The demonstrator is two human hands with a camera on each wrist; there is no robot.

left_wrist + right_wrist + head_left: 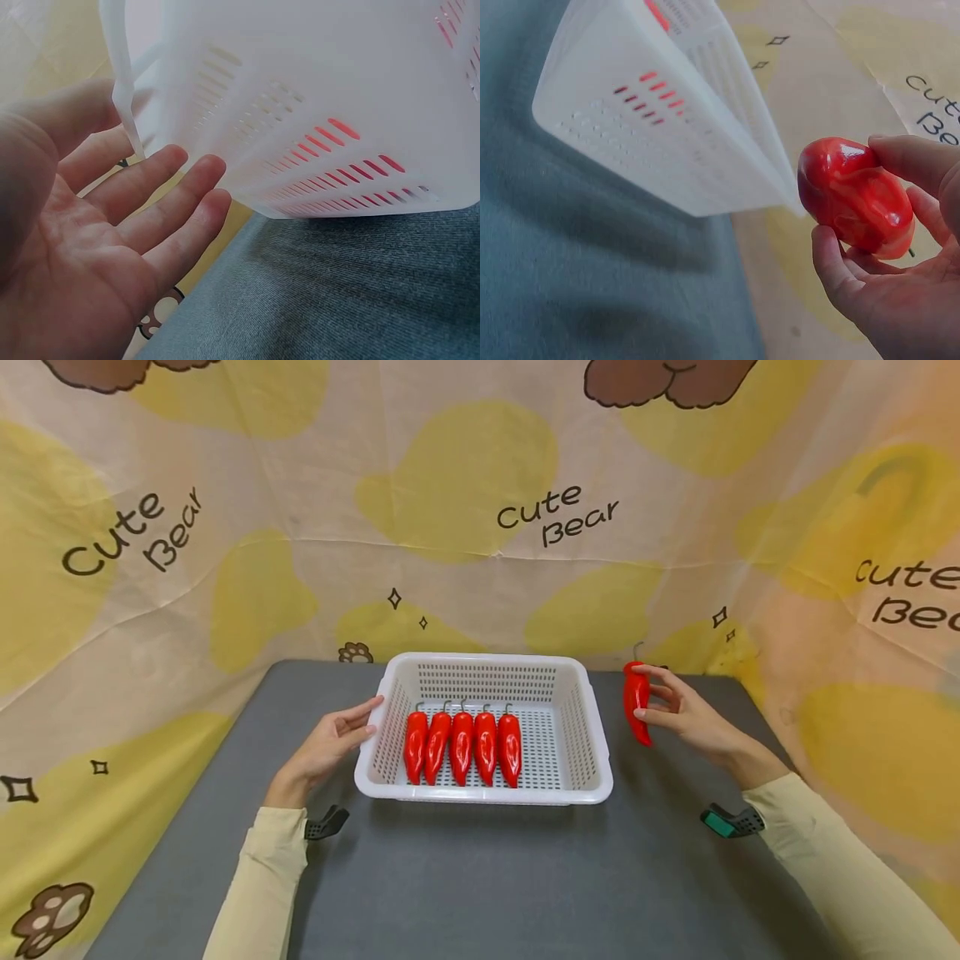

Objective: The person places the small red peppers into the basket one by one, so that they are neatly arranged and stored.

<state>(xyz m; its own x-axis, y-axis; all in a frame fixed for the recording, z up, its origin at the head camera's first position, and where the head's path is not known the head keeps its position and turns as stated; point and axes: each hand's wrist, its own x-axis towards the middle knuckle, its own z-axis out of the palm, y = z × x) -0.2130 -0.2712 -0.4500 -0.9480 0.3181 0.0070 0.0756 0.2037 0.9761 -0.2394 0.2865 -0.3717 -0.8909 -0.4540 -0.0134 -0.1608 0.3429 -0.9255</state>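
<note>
A white plastic basket (491,796) with slotted walls stands on the dark table. Several glossy red peppers (462,747) lie side by side in it, stems toward the back, left of its middle. My left hand (330,745) is at the basket's left rim, thumb and index fingertips against it. In the left wrist view the other fingers (187,199) spread loosely beside the outer wall. To the right of the basket, my right hand (690,714) pinches another red pepper (637,702) between thumb and fingers, stem up. The right wrist view shows this pepper (855,199) end-on.
The grey table (480,877) extends in front of the basket and to both sides. A yellow and cream cloth (457,477) printed with "Cute Bear" hangs behind the table and along its sides. Dark bands (733,822) sit at both wrists.
</note>
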